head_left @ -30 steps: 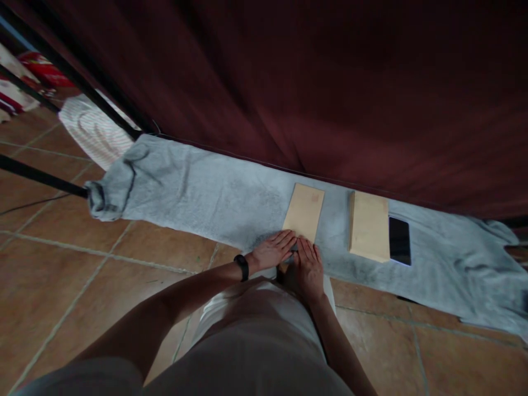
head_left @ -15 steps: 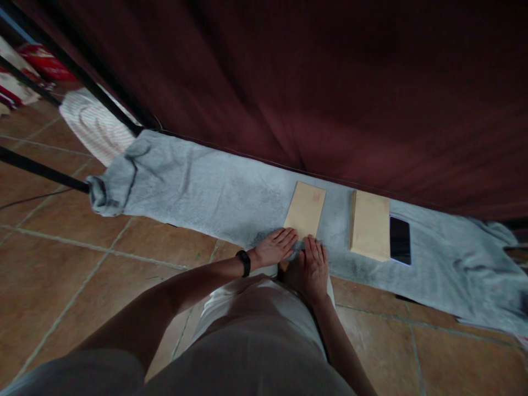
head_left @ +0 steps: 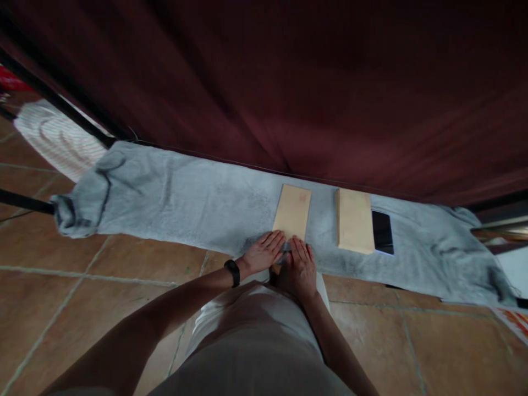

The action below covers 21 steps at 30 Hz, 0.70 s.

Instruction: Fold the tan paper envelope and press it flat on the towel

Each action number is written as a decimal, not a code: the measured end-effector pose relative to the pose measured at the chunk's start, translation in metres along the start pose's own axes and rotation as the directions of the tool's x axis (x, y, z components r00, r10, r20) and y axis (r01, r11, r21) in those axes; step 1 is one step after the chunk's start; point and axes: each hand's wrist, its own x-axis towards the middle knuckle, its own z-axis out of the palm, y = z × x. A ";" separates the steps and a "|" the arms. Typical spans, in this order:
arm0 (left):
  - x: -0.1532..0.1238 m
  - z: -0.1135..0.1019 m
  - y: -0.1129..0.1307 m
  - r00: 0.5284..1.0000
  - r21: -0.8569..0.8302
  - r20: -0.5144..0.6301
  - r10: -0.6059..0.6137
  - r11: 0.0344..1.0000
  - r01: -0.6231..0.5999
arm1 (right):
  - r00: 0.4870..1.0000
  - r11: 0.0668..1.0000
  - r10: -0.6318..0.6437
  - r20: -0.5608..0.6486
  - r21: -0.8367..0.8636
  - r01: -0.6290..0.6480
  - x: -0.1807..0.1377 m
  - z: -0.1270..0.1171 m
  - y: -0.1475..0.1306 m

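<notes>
Envelope [head_left: 292, 212] | laid flat on towel [head_left: 185, 192], near its front edge | long axis front-to-back, tilted slightly right | near end pressed by left hand [head_left: 264, 252] and right hand [head_left: 300, 266], flat, side by side.

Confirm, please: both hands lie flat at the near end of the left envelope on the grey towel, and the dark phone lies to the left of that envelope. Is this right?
Not quite. In the head view the phone lies at the right edge of the second envelope, not to the left. The rest holds: left hand and right hand lie flat at the near end of the left envelope on the grey towel.

Home: tiled floor [head_left: 103, 286], curtain [head_left: 289, 82], towel [head_left: 185, 192]
</notes>
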 end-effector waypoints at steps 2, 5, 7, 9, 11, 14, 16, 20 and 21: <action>-0.001 -0.001 -0.002 1.000 -0.019 -0.007 -0.008 1.000 0.008 | 1.000 1.000 0.008 -0.017 -0.009 -0.008 -0.002 -0.003 0.003; -0.003 -0.003 -0.007 1.000 -0.050 -0.025 -0.019 0.999 0.018 | 0.999 0.999 0.032 -0.035 -0.023 -0.033 -0.004 -0.008 0.007; -0.006 -0.005 -0.009 0.999 -0.076 -0.036 -0.038 0.997 0.035 | 0.998 0.998 0.049 -0.035 -0.033 -0.050 -0.006 -0.010 0.009; -0.009 -0.007 -0.010 0.996 -0.108 -0.047 -0.076 0.992 0.071 | 0.997 0.997 0.065 -0.036 -0.040 -0.066 -0.007 -0.012 0.010; -0.012 -0.007 -0.010 0.988 -0.162 -0.062 -0.140 0.978 0.128 | 0.996 0.996 0.079 -0.045 -0.045 -0.081 -0.006 -0.012 0.010; -0.009 -0.006 -0.013 0.949 -0.339 -0.102 -0.298 0.907 0.249 | 0.993 0.994 0.090 -0.076 -0.055 -0.095 -0.003 -0.008 0.006; 0.001 -0.005 -0.015 0.892 -0.506 -0.109 -0.438 0.797 0.329 | 0.990 0.993 0.098 -0.104 -0.058 -0.105 0.001 -0.004 0.003; 0.030 -0.006 -0.018 0.745 -0.771 0.035 -0.667 0.456 0.445 | 0.992 0.992 0.101 -0.082 -0.067 -0.107 0.014 0.003 -0.001; 0.036 -0.007 -0.017 0.708 -0.813 0.087 -0.701 0.360 0.457 | 0.993 0.992 0.101 -0.059 -0.074 -0.105 0.018 0.004 -0.002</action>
